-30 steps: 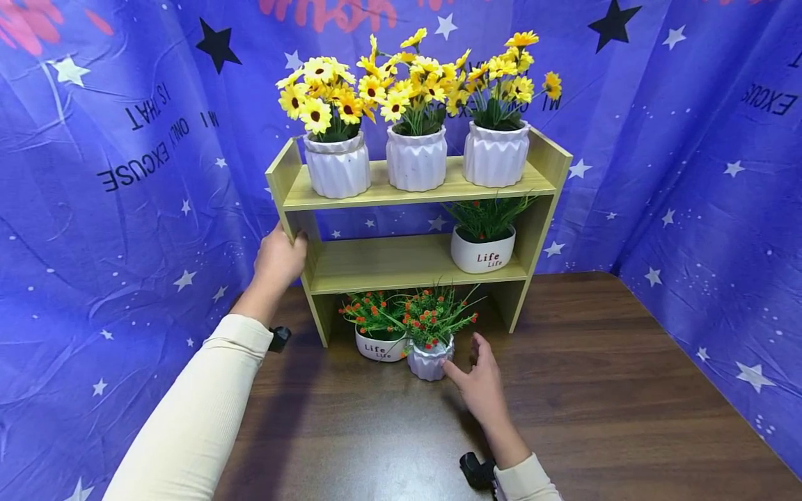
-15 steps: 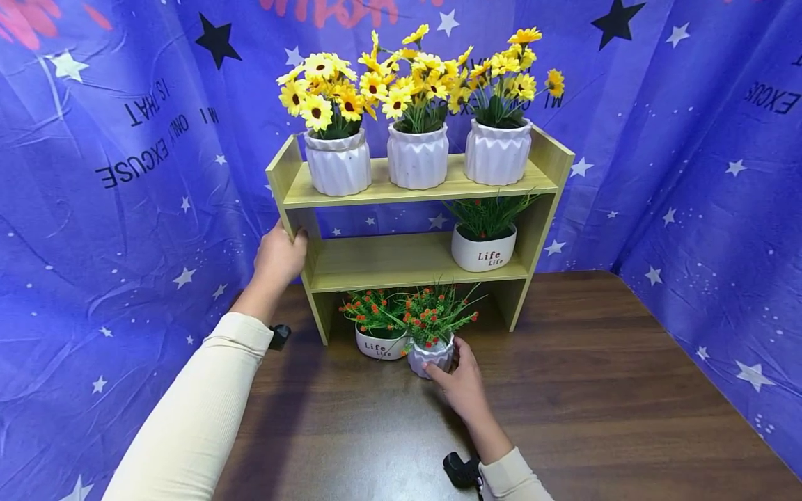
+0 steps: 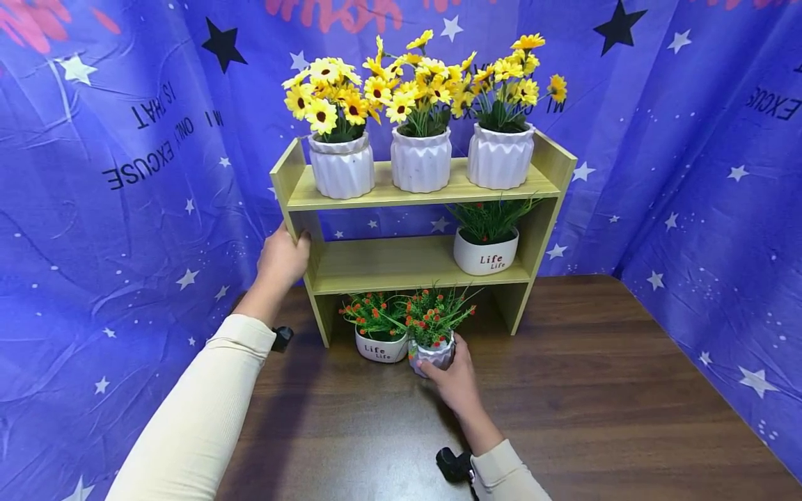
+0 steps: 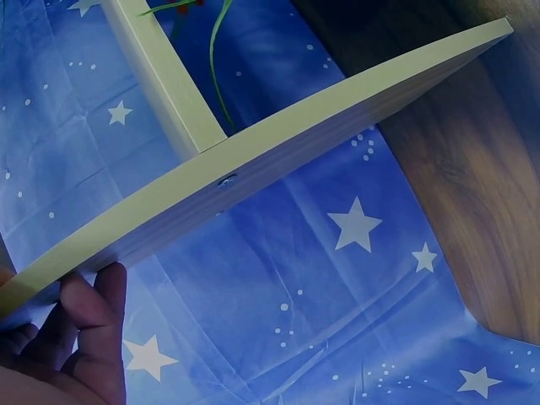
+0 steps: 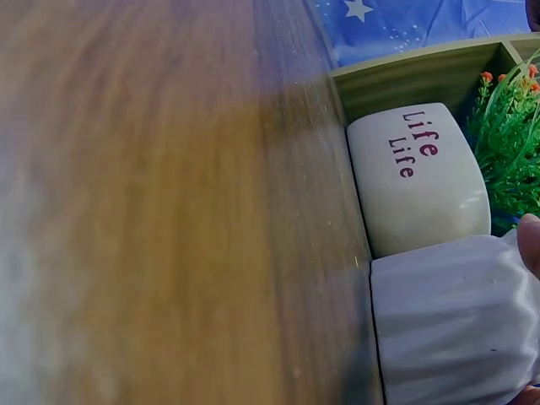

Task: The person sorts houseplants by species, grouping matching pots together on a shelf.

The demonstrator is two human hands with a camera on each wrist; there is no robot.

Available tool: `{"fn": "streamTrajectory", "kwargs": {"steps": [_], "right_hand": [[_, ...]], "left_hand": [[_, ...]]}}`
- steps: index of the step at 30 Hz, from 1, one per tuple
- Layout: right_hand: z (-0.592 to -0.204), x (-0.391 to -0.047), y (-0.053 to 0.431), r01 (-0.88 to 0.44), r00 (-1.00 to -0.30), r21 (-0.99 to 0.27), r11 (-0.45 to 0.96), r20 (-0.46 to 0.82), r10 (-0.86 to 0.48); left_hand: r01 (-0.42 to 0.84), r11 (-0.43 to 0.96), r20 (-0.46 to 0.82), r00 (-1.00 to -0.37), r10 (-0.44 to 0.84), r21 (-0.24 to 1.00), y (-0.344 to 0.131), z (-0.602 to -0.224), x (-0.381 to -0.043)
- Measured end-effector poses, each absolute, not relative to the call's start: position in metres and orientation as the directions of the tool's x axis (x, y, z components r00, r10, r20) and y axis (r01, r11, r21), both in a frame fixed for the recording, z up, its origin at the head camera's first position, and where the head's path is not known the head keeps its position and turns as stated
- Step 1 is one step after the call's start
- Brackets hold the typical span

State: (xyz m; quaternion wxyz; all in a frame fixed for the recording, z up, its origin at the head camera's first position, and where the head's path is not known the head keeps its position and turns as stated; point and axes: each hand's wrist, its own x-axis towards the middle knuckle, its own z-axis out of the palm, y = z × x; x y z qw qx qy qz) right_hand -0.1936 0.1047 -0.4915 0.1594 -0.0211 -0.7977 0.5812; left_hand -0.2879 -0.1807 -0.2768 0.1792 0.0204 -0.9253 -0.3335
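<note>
My left hand (image 3: 283,259) grips the left side panel of a light wooden shelf (image 3: 376,264); in the left wrist view its fingers (image 4: 89,316) lie against that panel (image 4: 253,152). Low in front of the shelf, my right hand (image 3: 457,379) holds a ribbed white flower pot (image 3: 432,356) with red-flowered greenery, thumb at the front and fingers at its right side. The right wrist view shows the ribbed pot (image 5: 456,321) right beside a smooth white "Life" planter (image 5: 418,177). That planter (image 3: 381,348) stands in the bottom compartment, partly behind the held plant.
Three ribbed white pots (image 3: 421,163) of yellow flowers stand on the top board. Another "Life" planter (image 3: 485,252) sits at the right of the middle board. The brown wooden table (image 3: 595,390) stretches out in front, with a blue starry curtain (image 3: 689,174) behind.
My right hand has moved left from beside the ribbed pot and closed round it. The pot now sits slightly higher in view. My left hand keeps its grip on the shelf.
</note>
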Motion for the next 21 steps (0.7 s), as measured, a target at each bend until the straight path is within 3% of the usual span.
{"fn": "streamTrajectory", "kwargs": {"steps": [21], "right_hand": [[-0.49,-0.205,0.1,-0.118,-0.933,-0.951,0.285,0.205,0.296]], "left_hand": [[0.074,0.776,0.31,-0.937,-0.161,0.626,-0.179,-0.275,-0.285]]}}
